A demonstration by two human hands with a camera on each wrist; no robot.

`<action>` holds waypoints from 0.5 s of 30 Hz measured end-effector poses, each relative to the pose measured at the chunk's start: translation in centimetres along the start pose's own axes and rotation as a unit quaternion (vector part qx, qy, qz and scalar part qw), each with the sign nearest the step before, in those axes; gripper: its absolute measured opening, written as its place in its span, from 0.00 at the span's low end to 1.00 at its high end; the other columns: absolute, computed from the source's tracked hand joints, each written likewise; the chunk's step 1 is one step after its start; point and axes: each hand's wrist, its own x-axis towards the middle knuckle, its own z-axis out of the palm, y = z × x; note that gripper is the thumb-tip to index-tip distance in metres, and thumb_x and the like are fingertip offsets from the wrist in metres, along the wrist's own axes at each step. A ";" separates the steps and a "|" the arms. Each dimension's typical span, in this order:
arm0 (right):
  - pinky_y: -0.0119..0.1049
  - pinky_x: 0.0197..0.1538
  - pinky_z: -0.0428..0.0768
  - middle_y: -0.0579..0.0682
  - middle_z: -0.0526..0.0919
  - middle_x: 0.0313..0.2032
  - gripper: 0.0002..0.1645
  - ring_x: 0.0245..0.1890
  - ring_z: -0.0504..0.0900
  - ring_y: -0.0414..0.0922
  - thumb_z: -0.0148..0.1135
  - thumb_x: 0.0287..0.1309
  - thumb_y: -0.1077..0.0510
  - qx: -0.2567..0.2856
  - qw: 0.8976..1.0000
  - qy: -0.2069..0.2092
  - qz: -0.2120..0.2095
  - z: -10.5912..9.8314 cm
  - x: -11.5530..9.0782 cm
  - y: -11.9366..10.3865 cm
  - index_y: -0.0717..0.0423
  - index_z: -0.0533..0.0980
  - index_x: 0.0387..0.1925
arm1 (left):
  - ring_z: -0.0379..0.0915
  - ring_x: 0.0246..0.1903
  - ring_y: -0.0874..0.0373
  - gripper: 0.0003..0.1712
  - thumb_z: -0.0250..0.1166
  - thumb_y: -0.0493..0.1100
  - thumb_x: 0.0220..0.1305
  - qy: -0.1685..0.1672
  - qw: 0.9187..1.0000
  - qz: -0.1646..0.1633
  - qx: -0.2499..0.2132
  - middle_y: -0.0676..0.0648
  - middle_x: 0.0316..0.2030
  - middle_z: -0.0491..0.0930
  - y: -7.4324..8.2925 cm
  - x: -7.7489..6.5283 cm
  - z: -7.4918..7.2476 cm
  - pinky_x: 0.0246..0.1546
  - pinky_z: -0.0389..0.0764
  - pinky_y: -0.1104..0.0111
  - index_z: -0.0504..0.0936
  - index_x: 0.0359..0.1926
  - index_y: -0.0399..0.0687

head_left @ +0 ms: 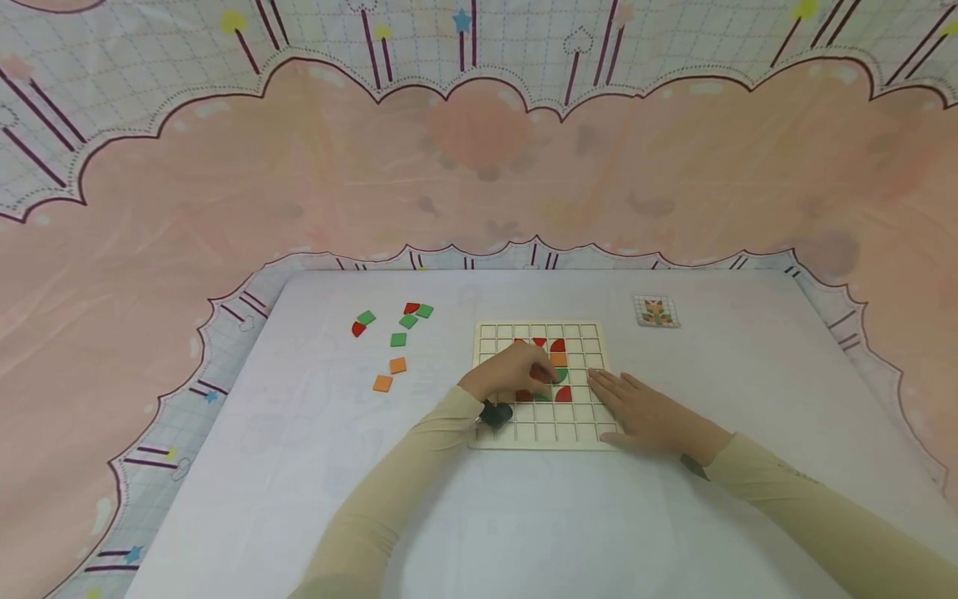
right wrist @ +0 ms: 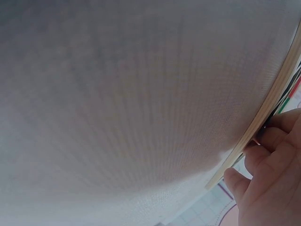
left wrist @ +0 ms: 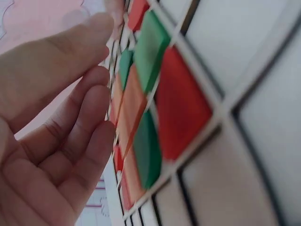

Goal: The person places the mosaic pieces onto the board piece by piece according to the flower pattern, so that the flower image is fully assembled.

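A pale wooden grid board [head_left: 587, 426] lies on the white table, with red, orange and green tiles in its middle squares. My left hand [head_left: 516, 370] is over these tiles, its fingertips close to a green tile [head_left: 561, 376]. In the left wrist view its fingers [left wrist: 96, 101] are loosely bent beside an orange tile [left wrist: 131, 106], with nothing visible between them. A red tile [left wrist: 181, 108] and a light green tile [left wrist: 150, 49] sit nearer that camera. My right hand [head_left: 654, 413] rests with outstretched fingers on the board's right edge.
Left of the board lie loose tiles: several green ones [head_left: 398, 339], two red ones [head_left: 359, 329] and two orange ones [head_left: 382, 383]. A small card with a coloured grid pattern [head_left: 657, 311] lies at the back right. Patterned cloth [head_left: 479, 183] hangs behind the table.
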 end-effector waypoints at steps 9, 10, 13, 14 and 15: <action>0.52 0.72 0.53 0.54 0.47 0.74 0.50 0.73 0.49 0.53 0.47 0.62 0.33 -0.010 1.000 -0.006 0.002 0.0 0.0 0.0 0.59 0.47 0.72 | 0.76 0.40 0.59 0.14 0.71 0.41 0.52 0.035 0.999 -0.020 -0.028 0.49 0.41 0.82 -1.5 -2.3 -2.6 0.43 0.76 0.75 0.85 0.42 0.45; 0.52 0.72 0.53 0.54 0.47 0.74 0.50 0.73 0.49 0.53 0.47 0.62 0.33 -0.011 1.000 -0.005 0.002 0.1 0.0 0.0 0.59 0.47 0.72 | 0.75 0.40 0.59 0.14 0.71 0.41 0.52 0.040 0.998 -0.022 -0.032 0.48 0.41 0.82 -1.7 -2.7 -2.8 0.43 0.76 0.73 0.85 0.42 0.45; 0.52 0.71 0.53 0.55 0.48 0.74 0.50 0.73 0.49 0.53 0.48 0.62 0.34 -0.011 1.000 0.002 -0.002 0.2 0.0 0.1 0.60 0.47 0.72 | 0.74 0.40 0.59 0.15 0.70 0.41 0.53 0.050 0.997 -0.038 -0.047 0.48 0.41 0.82 -2.4 -3.6 -3.5 0.45 0.76 0.71 0.85 0.43 0.45; 0.52 0.71 0.53 0.55 0.48 0.73 0.50 0.73 0.49 0.53 0.48 0.62 0.34 -0.010 1.000 0.003 -0.003 0.2 0.0 0.1 0.60 0.47 0.72 | 0.73 0.40 0.58 0.15 0.70 0.41 0.53 0.052 0.996 -0.042 -0.050 0.48 0.41 0.82 -2.6 -4.0 -3.8 0.45 0.76 0.70 0.85 0.44 0.45; 0.52 0.71 0.53 0.55 0.48 0.73 0.50 0.73 0.49 0.53 0.48 0.62 0.34 -0.009 1.000 0.005 -0.003 0.2 0.0 0.1 0.60 0.47 0.72 | 0.73 0.41 0.58 0.15 0.70 0.41 0.53 0.055 0.996 -0.047 -0.050 0.48 0.41 0.82 -2.8 -4.3 -4.0 0.46 0.76 0.69 0.85 0.44 0.45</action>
